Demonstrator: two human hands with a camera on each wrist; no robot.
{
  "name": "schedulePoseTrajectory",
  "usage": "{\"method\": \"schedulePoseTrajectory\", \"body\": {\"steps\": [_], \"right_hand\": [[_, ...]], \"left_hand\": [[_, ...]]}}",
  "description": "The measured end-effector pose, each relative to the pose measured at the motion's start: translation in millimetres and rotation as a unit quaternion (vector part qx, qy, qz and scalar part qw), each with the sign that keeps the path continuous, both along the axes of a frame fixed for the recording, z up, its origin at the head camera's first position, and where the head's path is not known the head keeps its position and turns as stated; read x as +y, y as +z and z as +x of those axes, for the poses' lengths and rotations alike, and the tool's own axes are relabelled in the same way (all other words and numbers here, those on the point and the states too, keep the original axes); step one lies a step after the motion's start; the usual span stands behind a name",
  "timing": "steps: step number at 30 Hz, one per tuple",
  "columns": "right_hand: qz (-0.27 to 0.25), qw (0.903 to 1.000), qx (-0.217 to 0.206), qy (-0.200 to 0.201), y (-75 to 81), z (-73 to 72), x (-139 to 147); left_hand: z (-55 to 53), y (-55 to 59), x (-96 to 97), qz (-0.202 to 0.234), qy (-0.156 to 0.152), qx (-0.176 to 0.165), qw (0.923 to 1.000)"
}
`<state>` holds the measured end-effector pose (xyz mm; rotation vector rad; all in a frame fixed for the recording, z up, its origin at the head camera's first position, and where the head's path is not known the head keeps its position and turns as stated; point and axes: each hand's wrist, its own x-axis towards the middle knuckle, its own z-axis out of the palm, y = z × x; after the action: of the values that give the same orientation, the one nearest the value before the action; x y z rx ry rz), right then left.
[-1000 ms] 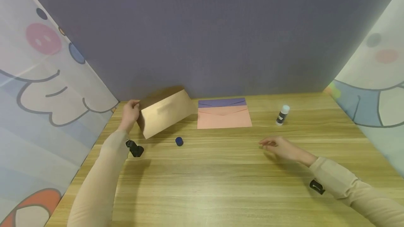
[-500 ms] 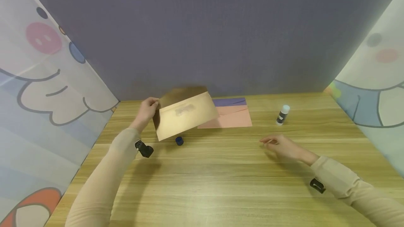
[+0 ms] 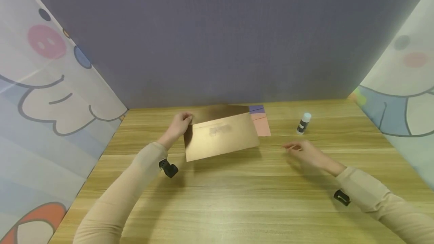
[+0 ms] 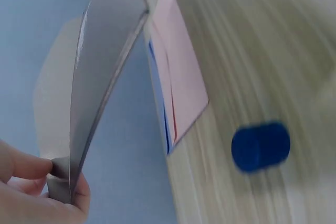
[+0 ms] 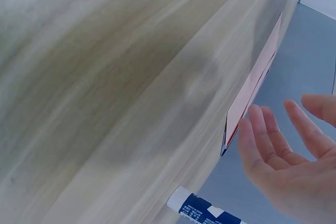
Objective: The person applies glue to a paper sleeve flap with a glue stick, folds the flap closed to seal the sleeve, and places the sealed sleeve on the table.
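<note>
My left hand [image 3: 178, 126] pinches a shiny gold envelope [image 3: 220, 134] at its left end, thumb and fingers on its edge. The envelope is tilted, with a darker panel standing up behind its bright front face. In the head view it overlaps a pink envelope [image 3: 260, 126] and a purple envelope [image 3: 256, 109] lying on the table. The left wrist view shows a small blue cap [image 4: 261, 147] on the wood, which the gold envelope hides from the head view. My right hand [image 3: 306, 153] hovers over the table, fingers loosely bent, holding nothing. Beyond it stands a glue stick [image 3: 303, 124].
The wooden table [image 3: 223, 206] ends at a grey-blue wall panel [image 3: 223, 40] at the back. Cartoon-printed sheets [image 3: 47, 97] close off the left and right sides.
My left hand has carried the gold envelope rightward from the table's left side, across the pink and purple envelopes and toward me. My right hand has barely moved.
</note>
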<state>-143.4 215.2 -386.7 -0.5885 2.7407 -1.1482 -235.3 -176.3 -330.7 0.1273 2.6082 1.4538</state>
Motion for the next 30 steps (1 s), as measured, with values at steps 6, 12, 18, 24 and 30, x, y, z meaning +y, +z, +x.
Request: {"method": "schedulePoseTrajectory", "body": {"steps": [6, 12, 18, 24, 30], "right_hand": [[-0.003, 0.9998, 0.020, -0.009, 2.6, -0.4, 2.3], [0.000, 0.9995, 0.026, -0.017, 5.9, 1.0, 2.9], [0.004, 0.9994, 0.027, -0.021, 6.0, 0.2, 2.7], [0.007, 0.9992, 0.034, -0.021, 6.2, 0.4, 1.8], [0.001, 0.9992, 0.037, -0.014, 6.3, 1.1, 0.6]], "left_hand": [[11.1, -4.4, 19.3, -0.012, -0.017, -0.013, 0.9997], [20.7, -16.5, 36.4, -0.002, -0.027, -0.023, 0.9994], [29.9, -24.5, 49.8, 0.005, -0.031, -0.041, 0.9987], [33.3, -35.0, 58.5, 0.011, -0.037, -0.027, 0.9989], [39.5, -43.8, 65.3, 0.007, -0.047, -0.025, 0.9986]]}}
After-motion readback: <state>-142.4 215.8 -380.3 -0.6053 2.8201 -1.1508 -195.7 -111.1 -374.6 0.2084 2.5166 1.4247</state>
